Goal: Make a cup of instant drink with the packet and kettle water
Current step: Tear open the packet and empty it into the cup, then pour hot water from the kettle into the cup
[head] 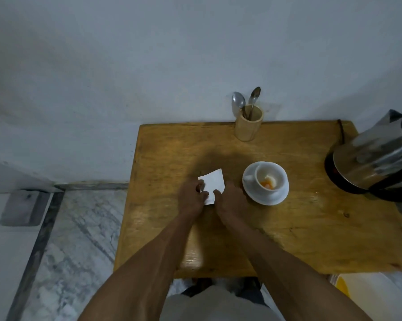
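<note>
A white packet lies low over the wooden table, just left of the cup. My left hand pinches its left edge and my right hand grips its near right corner. The white cup stands on a white saucer and holds orange and pale powder at its bottom. A steel electric kettle with a black base sits at the table's right edge, apart from both hands.
A wooden holder with two metal spoons stands at the table's back edge against the white wall. Marble floor lies to the left. A pale object with a yellow rim shows below the table's right front corner.
</note>
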